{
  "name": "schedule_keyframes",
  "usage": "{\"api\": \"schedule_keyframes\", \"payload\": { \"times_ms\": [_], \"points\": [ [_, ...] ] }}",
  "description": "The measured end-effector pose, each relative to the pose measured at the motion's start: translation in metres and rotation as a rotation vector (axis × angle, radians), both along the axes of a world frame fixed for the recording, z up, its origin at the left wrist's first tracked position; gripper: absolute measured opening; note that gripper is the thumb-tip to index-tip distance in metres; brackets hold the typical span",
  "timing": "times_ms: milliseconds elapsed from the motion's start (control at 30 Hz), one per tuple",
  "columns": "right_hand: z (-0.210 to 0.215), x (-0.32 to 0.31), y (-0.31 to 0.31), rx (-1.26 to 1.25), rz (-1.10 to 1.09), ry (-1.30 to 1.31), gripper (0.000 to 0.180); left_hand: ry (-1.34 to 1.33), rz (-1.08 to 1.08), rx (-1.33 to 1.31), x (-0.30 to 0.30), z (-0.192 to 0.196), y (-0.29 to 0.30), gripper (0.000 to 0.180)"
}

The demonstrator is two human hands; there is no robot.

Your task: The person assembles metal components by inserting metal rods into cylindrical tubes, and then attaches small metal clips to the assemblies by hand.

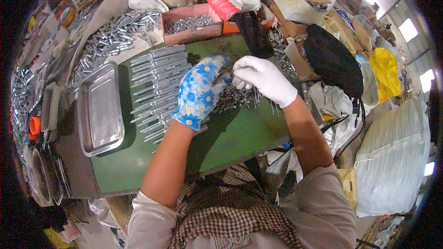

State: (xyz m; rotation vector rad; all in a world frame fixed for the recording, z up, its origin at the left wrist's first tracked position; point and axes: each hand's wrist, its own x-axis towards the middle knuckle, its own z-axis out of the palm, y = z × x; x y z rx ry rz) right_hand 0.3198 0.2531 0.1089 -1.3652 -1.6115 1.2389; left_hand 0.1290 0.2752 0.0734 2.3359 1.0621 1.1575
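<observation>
My left hand (pixel 198 90), in a white glove with blue flowers, curls its fingers at the far side of the green board. What lies inside them is hidden. Close beside it, my right hand (pixel 265 78) in a plain white glove has its fingers bent and pressed together, and anything between them is too small to make out. Under and between both hands spreads a pile of small dark metal parts (pixel 235 97). Left of my left hand, long metal anchor bolts (pixel 157 76) lie side by side in a column, partly covered by that hand.
An empty steel tray (pixel 100 110) stands at the left of the green board (pixel 230 140). Behind are a pink box (pixel 191 24) of small parts, a heap of loose bolts (pixel 115 34), red-and-white gloves (pixel 226 2) and a black container (pixel 254 34). A black bag (pixel 332 60) lies right.
</observation>
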Motion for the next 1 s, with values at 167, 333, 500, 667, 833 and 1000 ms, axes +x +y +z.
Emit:
{"api": "schedule_keyframes", "payload": {
  "times_ms": [167, 333, 500, 667, 833, 1000],
  "points": [
    [-0.01, -0.008, -0.007, 0.182, -0.059, -0.276, 0.019, 0.138, -0.014, -0.047, 0.001, -0.001, -0.006, 0.025],
    [-0.022, -0.018, -0.016, 0.508, -0.145, -0.775, 0.012, 0.497, 0.118, 0.121, 0.004, -0.004, -0.009, 0.017],
    [-0.028, -0.009, -0.014, 0.591, -0.122, -0.678, 0.017, 0.423, 0.112, 0.234, 0.002, -0.002, -0.003, 0.019],
    [-0.013, -0.015, -0.01, 0.229, -0.139, -0.331, 0.021, 0.243, 0.099, 0.302, -0.001, 0.002, -0.005, 0.022],
    [-0.015, -0.023, -0.014, 0.351, -0.159, -0.486, 0.017, 0.241, 0.075, 0.179, -0.004, -0.001, -0.004, 0.016],
    [-0.032, -0.023, -0.021, 0.576, -0.153, -0.783, 0.011, 0.548, 0.136, 0.153, 0.003, -0.007, -0.006, 0.011]
  ]
}}
